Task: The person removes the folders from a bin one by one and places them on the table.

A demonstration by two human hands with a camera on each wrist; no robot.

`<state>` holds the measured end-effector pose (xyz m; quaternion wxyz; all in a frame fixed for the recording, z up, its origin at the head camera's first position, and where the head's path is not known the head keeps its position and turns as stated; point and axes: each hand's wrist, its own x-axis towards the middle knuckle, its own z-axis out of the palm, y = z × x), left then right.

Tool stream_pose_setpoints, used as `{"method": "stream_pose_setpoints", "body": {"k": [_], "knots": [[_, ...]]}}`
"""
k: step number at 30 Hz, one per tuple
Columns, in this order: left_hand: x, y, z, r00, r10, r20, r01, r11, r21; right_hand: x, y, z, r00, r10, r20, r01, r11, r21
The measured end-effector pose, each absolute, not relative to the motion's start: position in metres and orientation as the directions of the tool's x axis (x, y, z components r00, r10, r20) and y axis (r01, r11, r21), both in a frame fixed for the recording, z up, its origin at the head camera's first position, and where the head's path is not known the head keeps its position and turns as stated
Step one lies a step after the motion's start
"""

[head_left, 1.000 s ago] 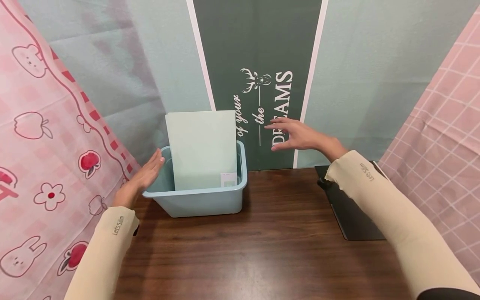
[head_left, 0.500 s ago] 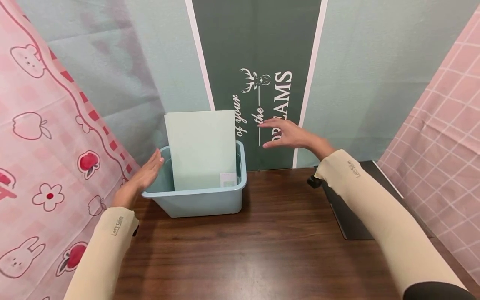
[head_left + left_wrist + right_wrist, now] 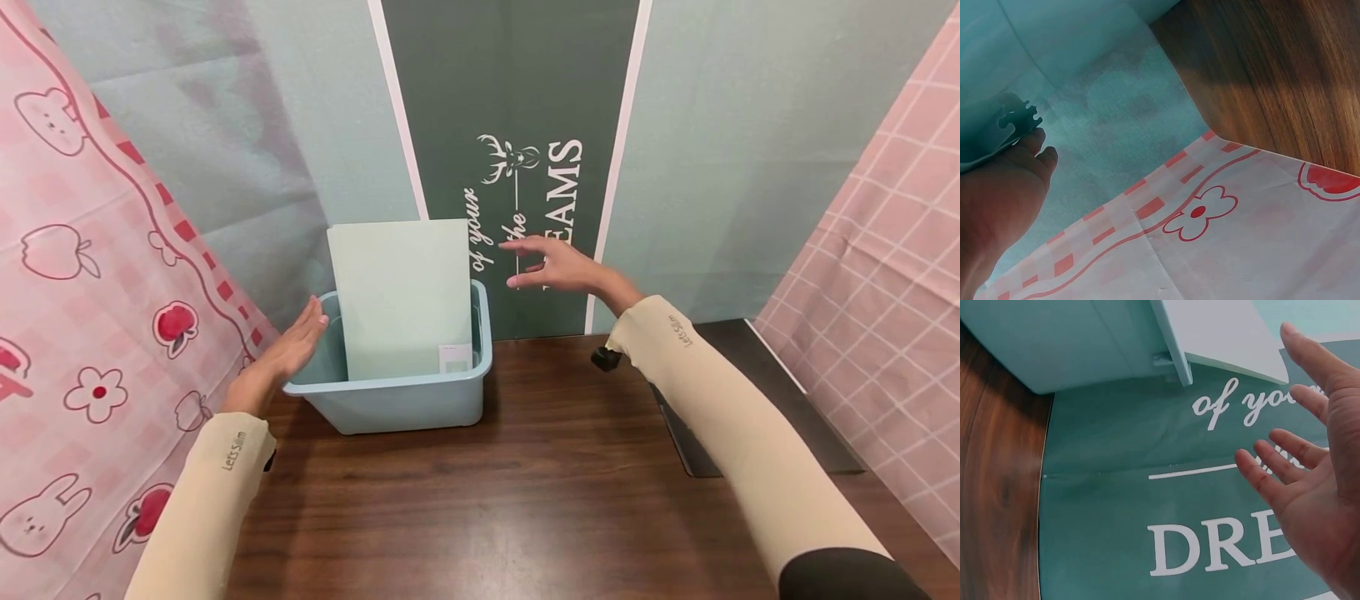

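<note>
A pale green flat board stands upright in the light blue plastic bin. The left hand rests flat-fingered against the bin's left rim and the right hand, fingers spread and holding nothing, hovers right of the board. The backdrop behind reads "of your", "the", "DREAMS".

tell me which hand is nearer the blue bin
Left. The left hand lies flat against the blue bin's left rim; the right hand hovers open, up and right of it.

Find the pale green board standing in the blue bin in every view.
Head: the board stands upright in the blue bin, left of centre, between the left hand and right hand.
Left wrist: not clearly in view; only a jagged teal edge by the fingers.
Right wrist: its corner is top centre, above the bin.
Shared landmark: the wooden table.
</note>
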<state>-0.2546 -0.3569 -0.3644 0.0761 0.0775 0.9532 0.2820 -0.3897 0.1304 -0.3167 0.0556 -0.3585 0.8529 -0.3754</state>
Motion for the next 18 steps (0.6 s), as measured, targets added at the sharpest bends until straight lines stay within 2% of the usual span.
{"method": "stream_pose_setpoints", "body": {"k": [18], "knots": [[-0.260,-0.356,-0.365,-0.971,0.216,-0.099,0.152,0.885,0.440,-0.400,0.100,-0.328,-0.747,-0.637,0.192,-0.484,0.321,-0.814]]}}
